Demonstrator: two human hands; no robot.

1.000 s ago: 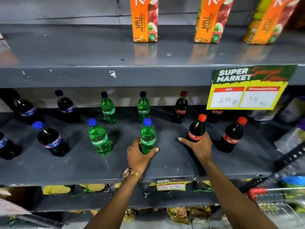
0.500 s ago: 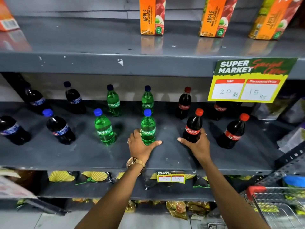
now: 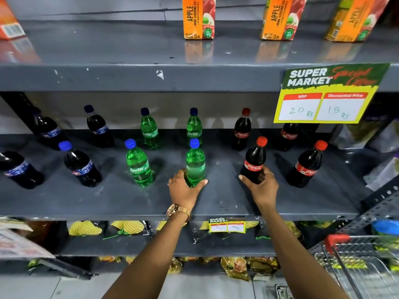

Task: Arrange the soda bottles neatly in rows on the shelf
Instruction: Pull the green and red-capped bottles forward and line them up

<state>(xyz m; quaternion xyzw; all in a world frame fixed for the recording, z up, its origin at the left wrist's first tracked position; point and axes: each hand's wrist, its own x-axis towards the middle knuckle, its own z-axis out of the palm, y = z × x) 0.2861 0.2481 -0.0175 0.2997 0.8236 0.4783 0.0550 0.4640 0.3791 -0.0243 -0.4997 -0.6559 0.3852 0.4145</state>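
Both hands grip bottles on the shelf [image 3: 108, 201]: the left hand [image 3: 183, 188] wraps the base of a green Sprite bottle [image 3: 195, 162], the right hand [image 3: 262, 186] clasps a Coca-Cola bottle [image 3: 254, 162] low down. Other bottles stand either side and behind. Full, rigid, smooth plastic, probably top-heavy; low grips should slide them steadily.

Left hand [image 3: 185, 190] gripping base of green Sprite bottle [image 3: 195, 162]; right hand [image 3: 262, 187] gripping Coca-Cola bottle [image 3: 254, 161]. Both bottles upright on grey shelf [image 3: 129, 201], front row.
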